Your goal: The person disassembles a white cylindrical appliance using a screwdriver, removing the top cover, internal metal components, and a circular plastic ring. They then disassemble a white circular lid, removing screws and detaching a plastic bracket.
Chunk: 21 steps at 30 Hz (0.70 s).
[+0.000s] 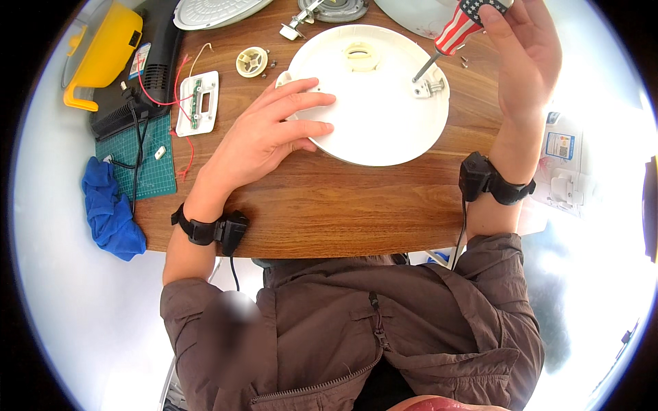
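Note:
A round white plastic base (384, 137), like a lamp or fan housing, lies on the wooden table in front of me. My left hand (274, 127) rests on its left side, fingers spread over the surface. Up at the right, my right hand (524, 65) grips a screwdriver (455, 34) with a red, white and blue star-and-stripe handle. The shaft slants down to the left, its tip at a small white bracket (429, 88) near the base's right rim. Whether the tip sits in a screw is too small to tell. A raised cream ring (361, 57) stands near the far edge.
On the left are a white panel (206, 113) with circuit board and red wires, a green cutting mat (161, 179), a blue cloth (110, 212), a black device (162, 85) and a yellow pan (106, 58). A round cream part (252, 61) and loose screws (465, 62) lie nearby.

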{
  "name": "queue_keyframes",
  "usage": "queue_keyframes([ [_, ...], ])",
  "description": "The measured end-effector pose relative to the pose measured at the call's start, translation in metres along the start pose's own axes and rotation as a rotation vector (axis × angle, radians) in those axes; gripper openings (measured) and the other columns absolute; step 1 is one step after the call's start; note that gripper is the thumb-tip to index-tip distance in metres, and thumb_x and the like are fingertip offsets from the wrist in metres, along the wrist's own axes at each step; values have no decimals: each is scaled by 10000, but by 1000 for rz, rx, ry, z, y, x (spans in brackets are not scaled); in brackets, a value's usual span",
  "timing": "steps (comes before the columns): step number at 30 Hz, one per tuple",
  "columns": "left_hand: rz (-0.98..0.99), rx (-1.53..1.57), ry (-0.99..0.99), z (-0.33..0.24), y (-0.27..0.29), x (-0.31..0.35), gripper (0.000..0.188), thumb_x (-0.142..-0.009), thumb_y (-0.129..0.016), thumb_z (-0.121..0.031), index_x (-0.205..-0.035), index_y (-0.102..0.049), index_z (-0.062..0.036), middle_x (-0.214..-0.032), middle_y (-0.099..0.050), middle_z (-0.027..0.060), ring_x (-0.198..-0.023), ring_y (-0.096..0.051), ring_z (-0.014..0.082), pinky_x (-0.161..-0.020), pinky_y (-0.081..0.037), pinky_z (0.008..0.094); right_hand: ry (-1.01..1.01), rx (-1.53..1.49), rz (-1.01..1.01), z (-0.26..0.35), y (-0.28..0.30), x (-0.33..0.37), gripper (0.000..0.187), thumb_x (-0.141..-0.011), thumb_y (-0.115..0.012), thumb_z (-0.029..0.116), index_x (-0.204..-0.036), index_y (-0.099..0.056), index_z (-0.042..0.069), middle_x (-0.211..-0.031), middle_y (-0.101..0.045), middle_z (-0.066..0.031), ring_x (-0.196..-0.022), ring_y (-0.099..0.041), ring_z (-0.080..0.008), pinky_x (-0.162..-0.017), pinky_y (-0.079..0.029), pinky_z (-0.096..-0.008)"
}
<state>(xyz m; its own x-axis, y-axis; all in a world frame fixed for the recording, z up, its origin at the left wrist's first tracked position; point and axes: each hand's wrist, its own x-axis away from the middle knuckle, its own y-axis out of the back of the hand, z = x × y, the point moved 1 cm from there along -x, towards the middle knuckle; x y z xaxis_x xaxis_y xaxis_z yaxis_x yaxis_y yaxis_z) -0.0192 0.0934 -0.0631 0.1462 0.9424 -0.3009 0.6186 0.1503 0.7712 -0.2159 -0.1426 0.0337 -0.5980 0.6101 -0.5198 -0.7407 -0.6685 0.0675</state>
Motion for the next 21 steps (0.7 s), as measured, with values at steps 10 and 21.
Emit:
queue_keyframes([
  [10,0,-11,-4,0,0,0,418,-775,-763,-24,-1166,-750,-170,-1424,-638,47,-1431,-498,324,-1216,-372,543,42,27,104,0,7,-2,511,-982,-614,120,-1450,-492,-46,-1224,-654,-150,-1143,-662,-243,-952,-555,-341],
  [21,-34,-115,1,-4,0,-2,425,-773,-820,-141,-1186,-734,-183,-1436,-609,26,-1420,-486,284,-1213,-323,572,126,-111,-48,14,-8,2,570,-983,-602,84,-1498,-408,-63,-1250,-644,-201,-1135,-671,-275,-948,-591,-374],
])
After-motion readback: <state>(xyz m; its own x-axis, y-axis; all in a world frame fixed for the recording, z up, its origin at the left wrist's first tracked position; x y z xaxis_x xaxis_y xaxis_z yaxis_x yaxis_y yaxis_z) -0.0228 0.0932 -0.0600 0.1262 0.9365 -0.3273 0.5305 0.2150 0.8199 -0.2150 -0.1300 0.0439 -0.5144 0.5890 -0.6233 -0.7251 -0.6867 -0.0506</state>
